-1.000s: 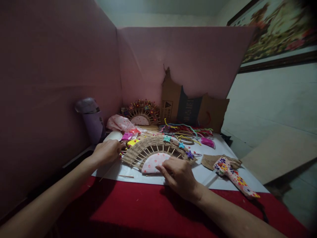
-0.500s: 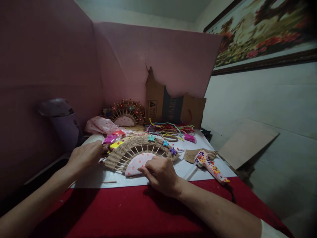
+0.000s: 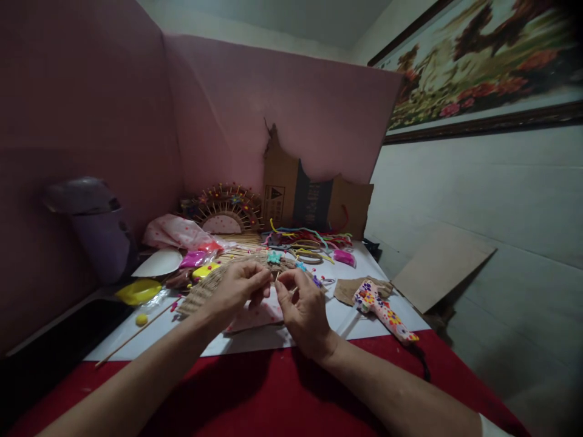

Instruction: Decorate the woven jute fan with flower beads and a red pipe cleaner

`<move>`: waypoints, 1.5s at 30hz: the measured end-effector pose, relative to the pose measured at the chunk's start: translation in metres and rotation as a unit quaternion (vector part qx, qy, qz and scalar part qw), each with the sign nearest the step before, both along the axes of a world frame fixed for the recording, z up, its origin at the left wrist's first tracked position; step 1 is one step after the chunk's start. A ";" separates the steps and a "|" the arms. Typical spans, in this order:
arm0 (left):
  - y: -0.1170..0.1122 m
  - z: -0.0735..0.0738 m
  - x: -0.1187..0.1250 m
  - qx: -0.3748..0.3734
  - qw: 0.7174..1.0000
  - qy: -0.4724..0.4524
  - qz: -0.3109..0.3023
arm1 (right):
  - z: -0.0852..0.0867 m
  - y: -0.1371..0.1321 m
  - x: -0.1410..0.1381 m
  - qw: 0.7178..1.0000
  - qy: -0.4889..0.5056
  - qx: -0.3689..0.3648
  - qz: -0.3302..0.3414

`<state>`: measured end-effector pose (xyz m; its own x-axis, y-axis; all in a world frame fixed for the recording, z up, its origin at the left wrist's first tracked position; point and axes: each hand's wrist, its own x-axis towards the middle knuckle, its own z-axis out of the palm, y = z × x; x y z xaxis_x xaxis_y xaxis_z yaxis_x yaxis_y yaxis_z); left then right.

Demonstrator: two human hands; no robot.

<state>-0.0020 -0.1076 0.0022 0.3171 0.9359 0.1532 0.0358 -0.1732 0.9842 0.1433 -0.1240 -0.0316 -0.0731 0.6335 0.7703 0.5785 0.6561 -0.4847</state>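
Observation:
Both hands meet over a fan-shaped woven piece (image 3: 198, 295) of twine and thin sticks, which lies on the white sheet. My left hand (image 3: 241, 282) is pinched closed, its fingertips almost against those of the other hand. My right hand (image 3: 305, 309) is closed too, thumb against fingers. Whatever sits between the fingertips is too small to make out. Below them shows the fan's dotted pink base (image 3: 255, 315), partly covered by the hands. Along its arc are a teal clay star (image 3: 274, 257) and a blue star (image 3: 300, 266); a purple one is mostly hidden behind my right fingers.
A flower-patterned glue gun (image 3: 385, 308) lies at the right on brown cardboard. Left are a white dish (image 3: 157, 263), a yellow packet (image 3: 139, 292), a small yellow ball (image 3: 141, 319) and a stick (image 3: 136, 331). A finished-looking fan (image 3: 223, 224) and torn cardboard (image 3: 314, 200) stand behind.
My left hand has moved from the dish at the left to the fan's middle, beside my right hand. My right hand has lifted slightly off the pink base. The view has shifted a little.

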 end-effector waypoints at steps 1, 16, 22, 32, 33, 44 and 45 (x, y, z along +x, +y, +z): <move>-0.002 -0.005 0.000 -0.029 0.999 -0.036 -0.006 | 0.000 0.000 0.000 1.000 0.006 0.000 0.004; -0.017 -0.017 0.003 -0.055 0.997 -0.046 0.003 | -0.002 -0.002 0.001 0.994 -0.008 0.011 0.112; -0.017 -0.013 0.001 -0.061 0.994 -0.086 0.035 | -0.001 0.000 0.000 0.996 -0.010 0.021 0.087; -0.016 -0.013 -0.002 -0.063 0.994 -0.081 0.027 | -0.004 0.002 0.003 0.995 -0.018 0.039 0.091; -0.016 -0.013 -0.002 -0.064 0.994 -0.079 0.030 | -0.005 0.002 0.003 0.994 -0.020 0.040 0.095; -0.016 -0.017 -0.003 -0.062 0.994 -0.085 0.025 | -0.003 0.003 0.003 0.992 -0.024 0.031 0.117; -0.015 -0.018 -0.003 -0.053 0.995 -0.079 0.028 | -0.003 0.003 0.003 0.992 -0.024 0.033 0.117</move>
